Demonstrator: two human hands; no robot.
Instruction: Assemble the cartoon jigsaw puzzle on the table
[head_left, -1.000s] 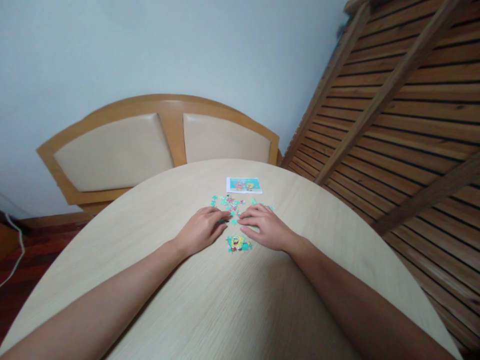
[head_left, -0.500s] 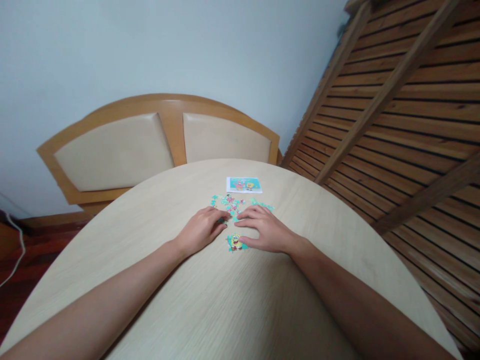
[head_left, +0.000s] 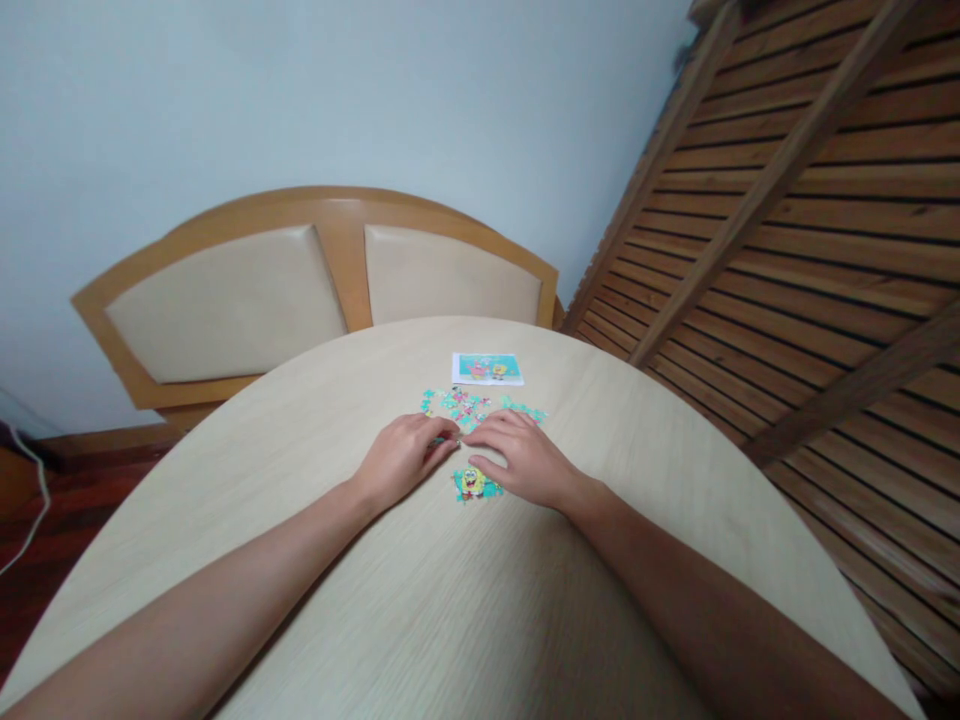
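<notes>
On a round light-wood table (head_left: 450, 600) lie several loose teal and pink jigsaw pieces (head_left: 465, 406). A small joined patch with a yellow cartoon figure (head_left: 472, 484) sits nearer to me. My left hand (head_left: 401, 458) rests palm down left of the pieces, its fingers curled together, fingertips at a piece. My right hand (head_left: 525, 462) lies palm down just right of the joined patch, with its fingers reaching over the loose pieces and its thumb beside the patch. The fingertips of both hands nearly meet. Whether either hand pinches a piece is hidden.
A small picture card (head_left: 487, 368) showing the cartoon scene lies beyond the pieces. Behind the table stands a wooden bench back with two beige pads (head_left: 315, 290). A slatted wooden frame (head_left: 787, 220) leans on the right. A pale wall fills the background.
My right hand has slid a little left and towards the loose pieces, so its fingertips now come closer to my left hand. The left hand has barely moved.
</notes>
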